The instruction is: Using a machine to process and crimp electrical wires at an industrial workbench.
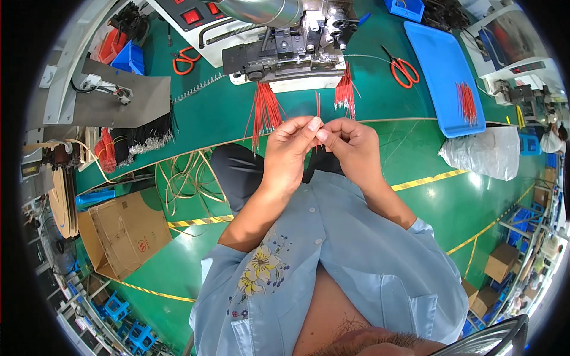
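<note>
Both hands meet at the table's near edge, just below the crimping machine (pixel 297 53). My left hand (pixel 291 142) and my right hand (pixel 350 142) are closed in pinches, thumb tips close together. Between the fingertips is a thin red wire (pixel 318 102), its upper part standing up past them; whether it is one wire or two I cannot tell. Left of the hands, a bunch of red wires (pixel 265 113) hangs over the table edge by the machine. A smaller red bunch (pixel 345 92) hangs under the machine's right end.
Orange-handled scissors (pixel 405 72) lie right of the machine, beside a blue tray (pixel 442 77) with red wires in it. A second pair (pixel 186 61) lies at left, near a metal plate (pixel 136 89) and bundles of black wires (pixel 142 137). A cardboard box (pixel 127 231) stands on the floor.
</note>
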{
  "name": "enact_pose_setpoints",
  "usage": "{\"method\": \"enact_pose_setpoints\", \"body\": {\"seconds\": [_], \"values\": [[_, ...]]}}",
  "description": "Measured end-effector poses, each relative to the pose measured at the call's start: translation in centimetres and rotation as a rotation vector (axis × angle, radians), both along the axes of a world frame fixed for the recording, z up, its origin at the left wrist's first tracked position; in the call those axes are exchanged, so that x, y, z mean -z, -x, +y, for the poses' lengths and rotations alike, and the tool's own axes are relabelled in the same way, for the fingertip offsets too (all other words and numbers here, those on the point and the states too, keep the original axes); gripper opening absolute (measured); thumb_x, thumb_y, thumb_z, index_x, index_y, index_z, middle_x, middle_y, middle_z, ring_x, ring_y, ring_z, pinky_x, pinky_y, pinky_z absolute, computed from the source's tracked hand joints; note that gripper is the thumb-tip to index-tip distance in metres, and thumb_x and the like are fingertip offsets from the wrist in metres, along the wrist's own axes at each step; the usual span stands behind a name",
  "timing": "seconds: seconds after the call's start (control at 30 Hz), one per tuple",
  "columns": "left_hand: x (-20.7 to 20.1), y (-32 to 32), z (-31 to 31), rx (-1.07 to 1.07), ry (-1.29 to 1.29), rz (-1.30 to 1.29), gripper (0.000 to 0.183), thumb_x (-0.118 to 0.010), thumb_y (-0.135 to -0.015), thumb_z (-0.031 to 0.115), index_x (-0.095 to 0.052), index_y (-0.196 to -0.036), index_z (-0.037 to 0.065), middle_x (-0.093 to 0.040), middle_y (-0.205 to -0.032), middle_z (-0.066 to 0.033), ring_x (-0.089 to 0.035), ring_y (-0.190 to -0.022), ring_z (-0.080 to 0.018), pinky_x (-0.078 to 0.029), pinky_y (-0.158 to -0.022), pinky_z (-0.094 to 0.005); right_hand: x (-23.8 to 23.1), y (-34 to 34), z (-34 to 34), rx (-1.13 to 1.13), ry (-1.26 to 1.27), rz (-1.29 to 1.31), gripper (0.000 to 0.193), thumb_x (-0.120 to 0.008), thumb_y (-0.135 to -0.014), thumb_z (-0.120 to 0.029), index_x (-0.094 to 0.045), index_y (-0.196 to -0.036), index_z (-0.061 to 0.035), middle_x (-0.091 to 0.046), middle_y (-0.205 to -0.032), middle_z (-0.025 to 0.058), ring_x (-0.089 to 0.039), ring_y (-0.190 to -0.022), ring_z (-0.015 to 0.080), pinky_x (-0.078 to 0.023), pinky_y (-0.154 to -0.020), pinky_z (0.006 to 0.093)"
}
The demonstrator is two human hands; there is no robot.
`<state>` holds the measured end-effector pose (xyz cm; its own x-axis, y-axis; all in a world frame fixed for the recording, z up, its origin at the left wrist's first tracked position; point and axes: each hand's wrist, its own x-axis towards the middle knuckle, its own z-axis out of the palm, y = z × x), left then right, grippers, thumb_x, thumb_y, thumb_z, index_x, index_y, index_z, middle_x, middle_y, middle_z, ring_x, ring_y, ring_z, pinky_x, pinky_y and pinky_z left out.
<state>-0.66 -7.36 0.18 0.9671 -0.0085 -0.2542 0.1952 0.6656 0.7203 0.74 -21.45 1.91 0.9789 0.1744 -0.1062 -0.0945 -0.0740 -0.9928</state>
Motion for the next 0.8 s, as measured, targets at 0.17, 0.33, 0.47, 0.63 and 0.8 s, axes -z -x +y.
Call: {"method": "enact_pose_setpoints", "body": {"seconds": [0.17,0.33,0.47,0.63,0.8], "values": [[0.7,0.1,0.3,0.069,-0.091,-0.044,0.019,-0.066,-0.094,0.016,-0.066,-0.101,-0.003,-0.067,-0.088,-0.0063,-0.063,-0.08,-0.0118,-0.052,-0.073,-0.0259,-0.3,-0.5,-0.2,0.116,-0.073,-0.156,0.015,-0.069,-0.09,-0.01,-0.069,-0.093,0.004,-0.066,-0.075,0.0016,-0.055,-0.065,0.0042,-0.042,-0.058,0.0182],[0.4,0.5,0.2,0.143,-0.082,-0.042,0.021,-0.065,-0.095,0.018,-0.066,-0.1,-0.002,-0.066,-0.084,-0.0058,-0.062,-0.074,-0.012,-0.05,-0.069,-0.025,-0.9,-1.3,-0.3,-0.026,-0.12,-0.039,0.018,-0.068,-0.092,-0.014,-0.071,-0.098,0.0025,-0.065,-0.074,0.0007,-0.053,-0.06,0.0043,-0.04,-0.053,0.0172],[-0.2,0.3,0.3,0.148,-0.098,-0.017,0.021,-0.064,-0.096,0.019,-0.066,-0.098,-0.002,-0.066,-0.083,-0.0062,-0.062,-0.072,-0.0126,-0.05,-0.068,-0.0251,-1.7,-1.4,0.4,0.021,-0.094,-0.018,0.019,-0.064,-0.094,-0.014,-0.069,-0.089,0.0037,-0.063,-0.067,0.0018,-0.055,-0.063,0.0041,-0.045,-0.056,0.0218],[-0.3,-0.1,0.0,0.101,-0.119,-0.022,0.019,-0.06,-0.098,0.017,-0.063,-0.099,-0.001,-0.065,-0.086,-0.0077,-0.061,-0.074,-0.0154,-0.05,-0.072,-0.028,0.2,-3.9,1.3,0.137,-0.018,-0.139,0.028,-0.062,-0.094,-0.02,-0.063,-0.074,0.0,-0.055,-0.06,-0.0009,-0.048,-0.057,0.0039,-0.037,-0.052,0.0225],[0.6,0.0,0.5,0.088,-0.131,-0.055,0.02,-0.058,-0.099,0.018,-0.062,-0.102,-0.002,-0.066,-0.088,-0.0084,-0.063,-0.076,-0.0139,-0.051,-0.07,-0.0268,-0.9,-5.6,1.5,0.121,0.053,-0.166,0.027,-0.063,-0.091,-0.02,-0.063,-0.073,-0.0003,-0.055,-0.059,-0.0002,-0.048,-0.056,0.0047,-0.036,-0.051,0.0231]]}}
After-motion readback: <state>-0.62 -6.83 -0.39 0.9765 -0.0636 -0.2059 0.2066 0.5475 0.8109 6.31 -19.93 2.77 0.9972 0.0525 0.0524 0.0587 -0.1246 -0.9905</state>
